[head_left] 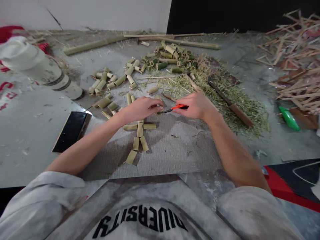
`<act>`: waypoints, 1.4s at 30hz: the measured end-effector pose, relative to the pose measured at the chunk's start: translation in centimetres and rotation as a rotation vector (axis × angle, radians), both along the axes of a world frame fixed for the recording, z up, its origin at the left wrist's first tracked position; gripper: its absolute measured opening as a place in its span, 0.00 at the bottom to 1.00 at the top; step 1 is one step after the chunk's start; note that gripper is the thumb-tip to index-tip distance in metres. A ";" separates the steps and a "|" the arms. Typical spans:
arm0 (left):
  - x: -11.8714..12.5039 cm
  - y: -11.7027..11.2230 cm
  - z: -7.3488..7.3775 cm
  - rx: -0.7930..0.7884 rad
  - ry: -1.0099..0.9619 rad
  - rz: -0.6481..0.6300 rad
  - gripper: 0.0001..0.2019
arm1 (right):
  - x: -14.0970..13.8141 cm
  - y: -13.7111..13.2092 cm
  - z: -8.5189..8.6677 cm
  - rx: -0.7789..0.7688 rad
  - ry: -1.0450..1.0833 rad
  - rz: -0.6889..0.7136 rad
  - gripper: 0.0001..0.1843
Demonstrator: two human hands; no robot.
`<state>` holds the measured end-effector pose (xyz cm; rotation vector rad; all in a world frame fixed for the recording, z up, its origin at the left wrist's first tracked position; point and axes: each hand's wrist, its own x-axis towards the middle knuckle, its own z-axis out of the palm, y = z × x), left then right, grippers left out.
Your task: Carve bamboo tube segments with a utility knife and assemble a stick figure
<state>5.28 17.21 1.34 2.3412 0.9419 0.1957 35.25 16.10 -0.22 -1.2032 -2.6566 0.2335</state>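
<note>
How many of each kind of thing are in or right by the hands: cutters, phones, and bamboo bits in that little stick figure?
Orange-handled cutter, held in the right hand: 1
Black phone: 1
Bamboo bits making up the stick figure: 6
Total: 8

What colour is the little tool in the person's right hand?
The tool in the right hand is orange-red with black; the head view shows it.

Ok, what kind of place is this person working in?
Most likely a bamboo craft workshop. Cut bamboo tubes lie in piles, green shavings spread nearby, split strips are heaped at the right, and the right hand holds an orange-handled cutter.
</note>
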 end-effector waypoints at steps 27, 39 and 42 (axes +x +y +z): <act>-0.9 -0.2 2.1 0.012 0.029 0.107 0.09 | 0.9 0.6 -1.3 0.069 0.031 0.008 0.26; 0.4 -0.4 1.4 0.058 0.065 0.091 0.09 | 1.5 0.6 -0.2 0.080 -0.122 -0.355 0.29; 0.5 -0.2 1.4 0.032 0.051 0.049 0.11 | 1.9 0.6 0.2 0.040 -0.058 -0.222 0.27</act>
